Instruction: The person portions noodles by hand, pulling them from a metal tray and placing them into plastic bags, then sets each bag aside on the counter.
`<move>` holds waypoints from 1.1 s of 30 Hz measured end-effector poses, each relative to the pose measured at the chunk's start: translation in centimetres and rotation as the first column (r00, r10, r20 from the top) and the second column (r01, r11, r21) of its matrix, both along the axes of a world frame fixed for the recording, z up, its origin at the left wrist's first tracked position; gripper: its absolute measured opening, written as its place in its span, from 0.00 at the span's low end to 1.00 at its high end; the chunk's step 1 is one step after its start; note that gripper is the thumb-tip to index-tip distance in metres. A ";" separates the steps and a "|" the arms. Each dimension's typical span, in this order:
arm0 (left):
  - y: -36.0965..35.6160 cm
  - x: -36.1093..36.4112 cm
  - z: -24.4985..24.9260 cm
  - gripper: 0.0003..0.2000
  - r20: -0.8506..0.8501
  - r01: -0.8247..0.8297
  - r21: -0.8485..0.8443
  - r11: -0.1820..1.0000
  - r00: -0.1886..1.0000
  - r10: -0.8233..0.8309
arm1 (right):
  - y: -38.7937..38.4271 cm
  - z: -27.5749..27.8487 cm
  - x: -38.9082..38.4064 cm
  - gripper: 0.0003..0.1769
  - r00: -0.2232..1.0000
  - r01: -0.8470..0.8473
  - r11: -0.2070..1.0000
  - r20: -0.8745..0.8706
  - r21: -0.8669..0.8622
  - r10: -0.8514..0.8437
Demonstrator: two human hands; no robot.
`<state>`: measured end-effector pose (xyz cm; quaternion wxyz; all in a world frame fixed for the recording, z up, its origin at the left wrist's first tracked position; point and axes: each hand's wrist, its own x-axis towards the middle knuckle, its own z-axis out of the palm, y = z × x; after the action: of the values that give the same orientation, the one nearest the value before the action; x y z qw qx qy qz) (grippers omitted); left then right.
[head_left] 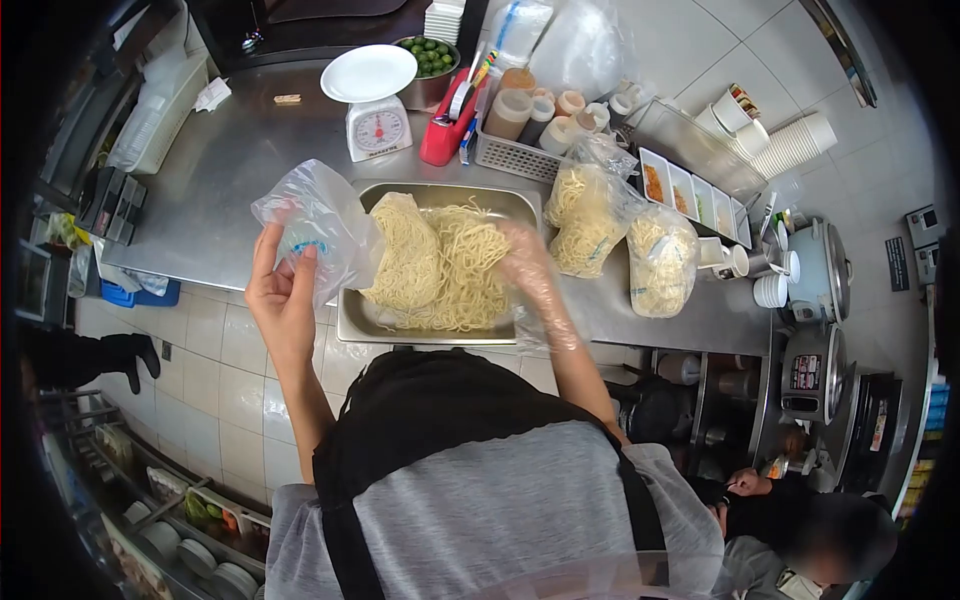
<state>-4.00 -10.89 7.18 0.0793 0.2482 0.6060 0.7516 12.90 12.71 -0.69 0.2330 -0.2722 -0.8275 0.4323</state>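
My left hand (281,290) is bare and pinches a clear plastic bag (335,235) with blue print between thumb and fingers. The bag is held up over the left rim of a steel tray (435,336). Pale yellow noodles (465,270) fill much of that tray, with a denser clump (402,250) on the left, right beside the bag. My right hand (525,262), in a thin clear plastic glove, reaches in at the tray's right side against the noodles. Its fingers are smeared by motion and partly hidden.
Bagged noodles (662,265) stand right of the tray. Behind it are a white scale (380,130), a red tape dispenser (445,125), a bowl of green limes (428,60) and a basket of bottles (510,150). At lower right is another person (790,520).
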 end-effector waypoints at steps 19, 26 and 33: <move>-1.0 1.8 2.0 0.22 -0.051 0.135 0.003 0.991 0.990 -0.135 | -1.7 -0.4 -0.3 0.56 0.826 -0.262 0.932 0.558 0.251 0.082; -4.5 -2.7 1.3 0.23 -0.596 -0.266 -0.562 0.783 0.787 -0.160 | 0.2 -2.6 0.8 0.38 0.959 -0.051 0.997 0.281 0.049 0.035; -5.5 -1.6 4.5 0.24 -0.469 -0.154 -0.545 0.824 0.871 -0.147 | 1.4 4.7 1.8 0.34 0.985 -0.133 0.986 -0.097 0.100 0.143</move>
<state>-5.56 -16.35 11.65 -0.0088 0.3946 0.8015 0.4493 14.74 14.06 4.04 0.2577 -0.1803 -0.8502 0.4221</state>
